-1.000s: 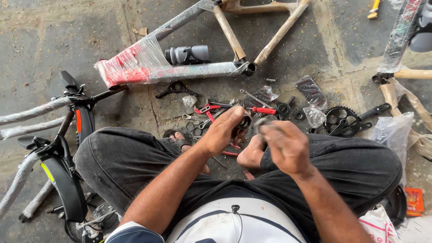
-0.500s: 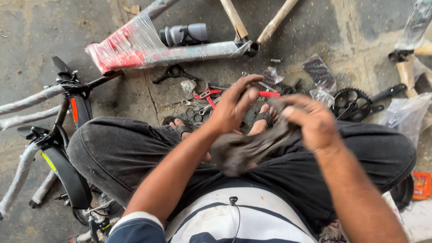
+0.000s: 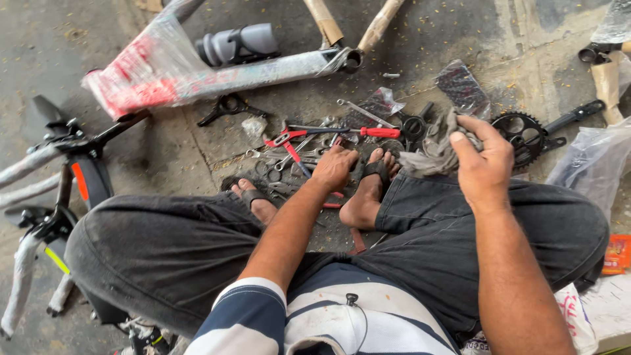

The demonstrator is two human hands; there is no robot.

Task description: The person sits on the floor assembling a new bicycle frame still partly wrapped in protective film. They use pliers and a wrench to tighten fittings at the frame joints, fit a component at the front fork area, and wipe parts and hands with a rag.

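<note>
Grey rag (image 3: 434, 152) hangs bunched in the right hand (image 3: 485, 164), fingers closed on its top edge, over the right knee. Left hand (image 3: 334, 168) lies loosely curled, palm down, on the scattered wrenches (image 3: 279, 172) between the sandalled feet (whether it grips one is unclear). Red-handled pliers (image 3: 328, 133) lie just beyond, long axis left to right, handles rightward. Black chainring (image 3: 522, 135) sits beside the rag. Farther off lies a plastic-wrapped bicycle frame (image 3: 217, 77); an orange packet (image 3: 616, 254) lies at the right edge.
</note>
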